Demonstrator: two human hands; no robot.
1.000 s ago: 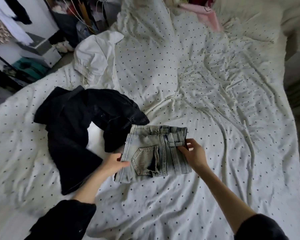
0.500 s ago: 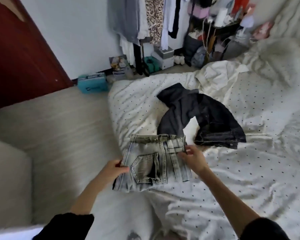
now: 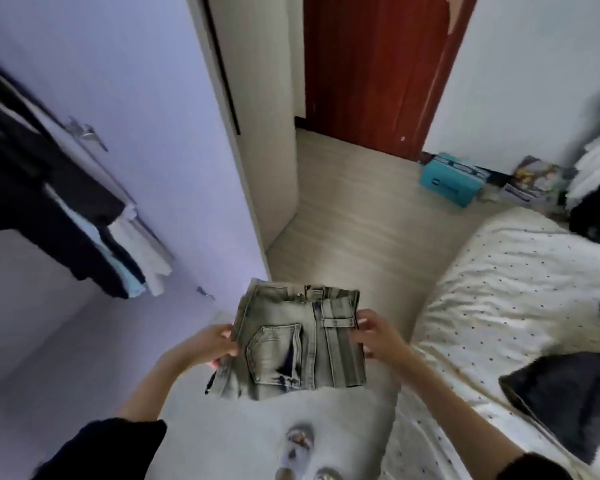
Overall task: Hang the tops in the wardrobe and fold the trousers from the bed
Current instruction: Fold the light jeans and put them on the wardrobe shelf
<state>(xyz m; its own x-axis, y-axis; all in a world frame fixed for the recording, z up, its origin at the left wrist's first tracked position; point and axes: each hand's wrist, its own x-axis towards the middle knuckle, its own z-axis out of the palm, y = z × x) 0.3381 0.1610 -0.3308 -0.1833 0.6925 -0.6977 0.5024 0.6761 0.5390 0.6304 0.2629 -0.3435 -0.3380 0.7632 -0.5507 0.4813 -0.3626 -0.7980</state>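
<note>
Nearest the camera, a slippered foot [image 3: 297, 445] stands on the pale floor [image 3: 354, 220], both dark-sleeved forearms reaching forward above it. Just beyond, the folded grey jeans [image 3: 300, 341] are up in the air, clear of the bed, pocket side facing up. The left hand [image 3: 210, 344] has its grip pinching the left edge of the bundle, thumb on top, fingers tucked beneath. The right hand [image 3: 378, 337] clamps the right edge the same way, fingers curled over the belt-loop side. To the right, the spotted white bed [image 3: 506, 289] runs alongside, with a black garment [image 3: 568, 400] lying crumpled on it, well apart from the jeans. On the left, an open wardrobe door [image 3: 136, 133], lilac in this light, and dark and pale clothes [image 3: 59, 209] hanging beside it. Farther back, a teal box [image 3: 451, 180] and some magazines [image 3: 530, 178] sit on the floor against the wall. At the far end, a red-brown door [image 3: 378, 64].
</note>
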